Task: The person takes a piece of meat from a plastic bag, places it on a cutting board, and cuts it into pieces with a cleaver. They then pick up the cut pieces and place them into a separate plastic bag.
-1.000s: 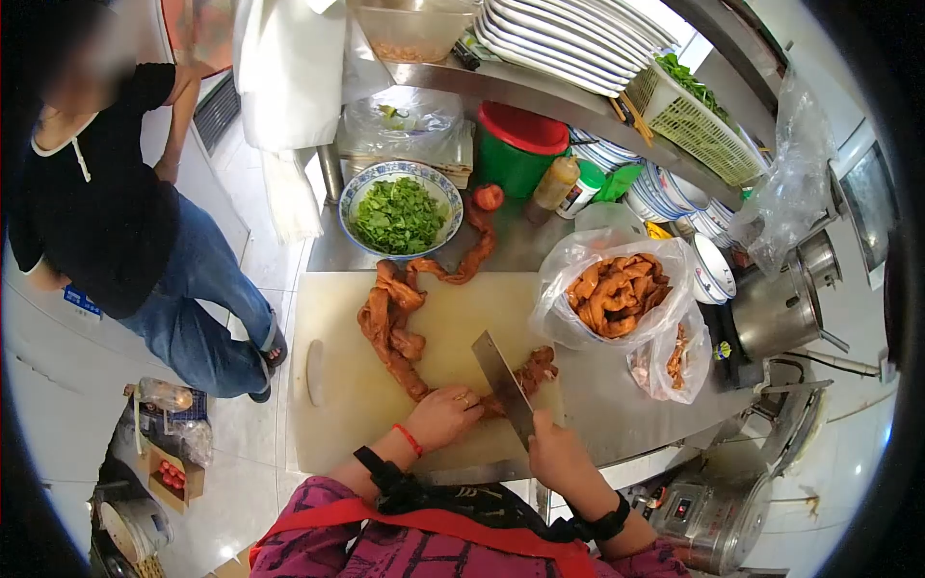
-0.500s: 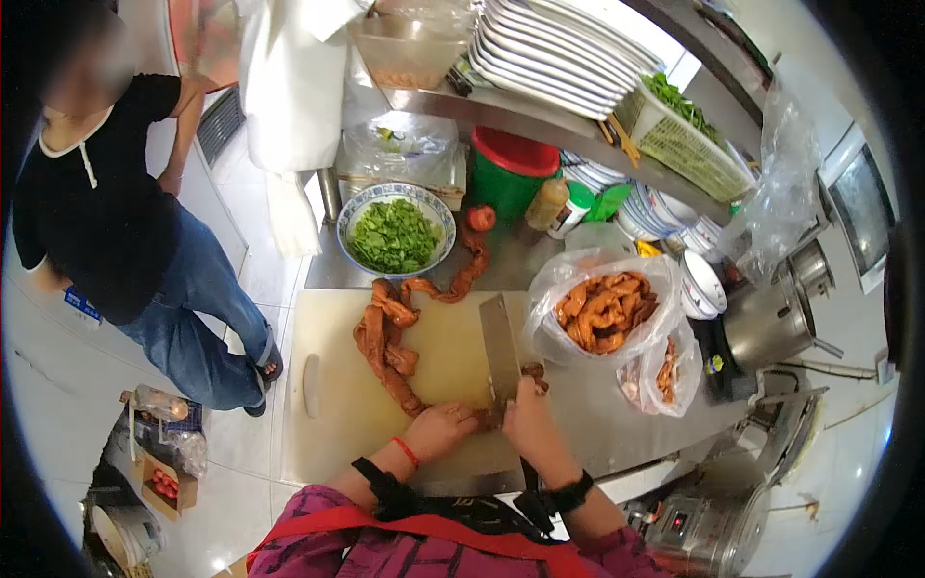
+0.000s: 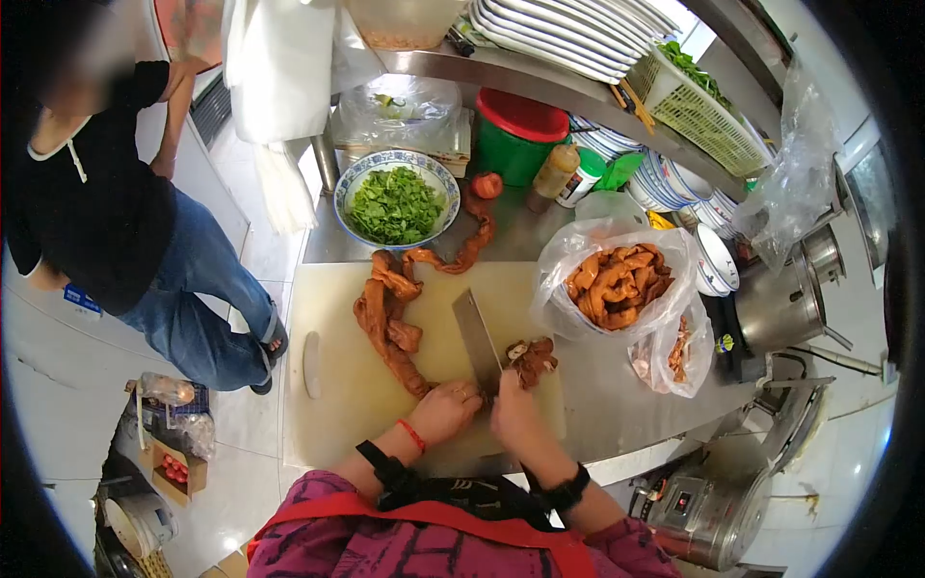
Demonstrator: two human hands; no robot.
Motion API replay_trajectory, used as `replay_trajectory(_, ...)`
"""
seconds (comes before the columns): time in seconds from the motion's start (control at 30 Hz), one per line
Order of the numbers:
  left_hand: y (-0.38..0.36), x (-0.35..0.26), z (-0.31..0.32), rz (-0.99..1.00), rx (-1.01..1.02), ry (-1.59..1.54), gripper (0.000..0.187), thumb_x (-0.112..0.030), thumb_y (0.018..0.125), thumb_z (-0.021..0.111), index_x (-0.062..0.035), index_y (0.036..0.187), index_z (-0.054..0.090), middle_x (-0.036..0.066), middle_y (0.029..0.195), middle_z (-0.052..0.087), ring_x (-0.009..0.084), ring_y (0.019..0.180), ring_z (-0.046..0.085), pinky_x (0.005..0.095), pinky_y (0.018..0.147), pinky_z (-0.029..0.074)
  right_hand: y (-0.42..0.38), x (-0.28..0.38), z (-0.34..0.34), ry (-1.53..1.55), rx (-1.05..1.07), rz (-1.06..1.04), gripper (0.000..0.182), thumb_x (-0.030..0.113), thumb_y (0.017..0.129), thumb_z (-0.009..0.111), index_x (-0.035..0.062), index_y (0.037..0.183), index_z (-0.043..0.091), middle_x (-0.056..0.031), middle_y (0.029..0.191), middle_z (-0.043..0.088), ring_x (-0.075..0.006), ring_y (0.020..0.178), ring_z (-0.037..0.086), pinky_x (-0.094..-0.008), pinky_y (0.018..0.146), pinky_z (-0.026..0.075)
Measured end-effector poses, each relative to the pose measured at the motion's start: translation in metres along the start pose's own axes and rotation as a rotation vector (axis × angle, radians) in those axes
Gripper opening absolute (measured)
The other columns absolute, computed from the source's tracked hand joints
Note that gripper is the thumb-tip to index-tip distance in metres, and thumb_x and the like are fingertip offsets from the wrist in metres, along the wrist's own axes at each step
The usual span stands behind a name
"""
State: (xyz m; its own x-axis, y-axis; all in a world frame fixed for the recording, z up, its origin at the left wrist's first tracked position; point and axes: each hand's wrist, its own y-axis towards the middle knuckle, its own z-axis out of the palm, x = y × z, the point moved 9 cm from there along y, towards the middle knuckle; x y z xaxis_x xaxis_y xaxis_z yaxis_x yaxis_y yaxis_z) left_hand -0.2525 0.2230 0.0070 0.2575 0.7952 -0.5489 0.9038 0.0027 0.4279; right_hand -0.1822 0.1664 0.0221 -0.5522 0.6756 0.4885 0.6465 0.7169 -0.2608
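Note:
On a pale cutting board (image 3: 328,424) lies a long, twisted strip of brown braised intestine (image 3: 390,337). Its near end runs under my left hand (image 3: 448,409), whose curled fingers press it down. My right hand (image 3: 520,416) is wrapped round the handle of a cleaver (image 3: 472,332). The broad blade stands just right of my left fingers, its top leaning left; the lower edge is partly hidden. Cut brown pieces (image 3: 533,363) sit in a small heap right of the blade. Another length of the intestine (image 3: 472,246) stretches off the board's far edge onto the steel counter.
Behind the board stands a bowl of chopped greens (image 3: 395,205), beside a tomato (image 3: 488,185). At the right are a plastic-lined bowl of brown meat (image 3: 620,284) and a smaller bag (image 3: 679,352). Plates (image 3: 559,39) fill the shelf above. A person (image 3: 106,212) stands at left.
The cleaver has swung left, its top now leaning toward the strip. The heap of cut pieces right of the blade shows more fully. My left hand stays on the intestine. The view has shifted slightly.

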Motion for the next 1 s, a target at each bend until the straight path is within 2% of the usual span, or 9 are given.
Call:
replay_trajectory(0.13,0.003,-0.002,0.029,-0.022,-0.024,0.013,0.014,-0.013,0.072,0.057,-0.0038,0.083,0.056,0.012,0.085,0.056,0.0303,0.085,0.056,0.0391,0.072,0.048,0.002,0.011,-0.044,0.002,-0.237,0.002,0.022,0.007,0.082,0.048,-0.0018,0.099,0.038,-0.0328,0.088,0.053,-0.0486,0.084,0.052,-0.0544,0.07,0.04)
replay_trajectory(0.2,0.009,-0.004,0.044,-0.127,-0.073,0.067,0.014,-0.013,0.073,0.058,-0.004,0.084,0.056,0.013,0.089,0.057,0.0298,0.084,0.057,0.0393,0.072,0.048,-0.01,0.002,-0.06,0.037,-0.285,-0.032,0.021,0.008,0.082,0.049,-0.0018,0.098,0.039,-0.0325,0.088,0.053,-0.0483,0.085,0.051,-0.0538,0.07,0.04)
replay_trajectory(0.27,0.017,-0.017,0.031,-0.174,0.029,0.076,0.017,-0.014,0.075,0.059,-0.0041,0.088,0.057,0.014,0.093,0.057,0.0292,0.084,0.058,0.0389,0.074,0.048,-0.036,-0.006,-0.071,0.091,-0.327,-0.029,0.02,0.008,0.082,0.049,-0.0017,0.097,0.04,-0.0321,0.088,0.053,-0.048,0.086,0.051,-0.0533,0.071,0.04)
replay_trajectory(0.33,0.022,-0.02,0.002,-0.171,-0.123,0.034,0.024,-0.017,0.071,0.058,-0.006,0.092,0.059,0.009,0.089,0.057,0.0259,0.086,0.057,0.0377,0.072,0.049,-0.049,-0.006,-0.068,-0.027,-0.097,0.023,0.021,0.008,0.081,0.05,-0.0015,0.097,0.039,-0.0304,0.081,0.054,-0.0481,0.079,0.053,-0.0529,0.066,0.041)
replay_trajectory(0.37,0.02,-0.017,-0.01,-0.168,-0.121,0.032,0.024,-0.017,0.071,0.058,-0.006,0.092,0.059,0.009,0.089,0.057,0.0259,0.086,0.057,0.0377,0.072,0.049,-0.055,-0.005,-0.071,-0.027,-0.1,0.027,0.021,0.008,0.081,0.05,-0.0015,0.097,0.039,-0.0304,0.081,0.054,-0.0481,0.079,0.053,-0.0529,0.066,0.041)
replay_trajectory(0.43,0.007,-0.024,-0.031,0.058,-0.087,0.093,0.027,-0.02,0.07,0.061,-0.0075,0.094,0.059,0.007,0.089,0.057,0.0255,0.087,0.056,0.0385,0.073,0.049,-0.065,-0.007,-0.054,-0.124,0.044,0.087,0.021,0.008,0.082,0.048,-0.0012,0.098,0.037,-0.0295,0.074,0.057,-0.0471,0.072,0.057,-0.0546,0.066,0.043)
replay_trajectory(0.63,-0.006,-0.014,0.002,0.097,0.101,0.11,0.024,-0.014,0.069,0.059,-0.0053,0.091,0.06,0.008,0.09,0.056,0.0247,0.086,0.056,0.0345,0.071,0.049,-0.067,-0.014,-0.03,-0.067,0.03,-0.043,0.018,0.007,0.082,0.046,-0.0015,0.095,0.035,-0.0301,0.074,0.057,-0.0468,0.071,0.057,-0.0544,0.063,0.043)
replay_trajectory(0.83,-0.011,-0.02,0.001,0.063,-0.013,0.166,0.02,-0.013,0.066,0.055,-0.0041,0.084,0.059,0.006,0.079,0.053,0.022,0.077,0.055,0.0326,0.065,0.049,-0.064,-0.018,-0.017,-0.068,0.097,0.022,0.018,0.004,0.081,0.042,-0.0007,0.096,0.035,-0.032,0.076,0.057,-0.0487,0.075,0.056,-0.056,0.066,0.042)
replay_trajectory(1.0,-0.014,-0.02,0.014,0.003,0.028,0.175,0.022,-0.012,0.066,0.057,-0.0052,0.087,0.06,0.006,0.082,0.056,0.0236,0.078,0.056,0.033,0.066,0.049,-0.026,-0.006,-0.006,-0.015,0.098,0.1,0.02,0.008,0.082,0.045,-0.0002,0.098,0.034,-0.0314,0.077,0.057,-0.0494,0.075,0.055,-0.0561,0.067,0.042)
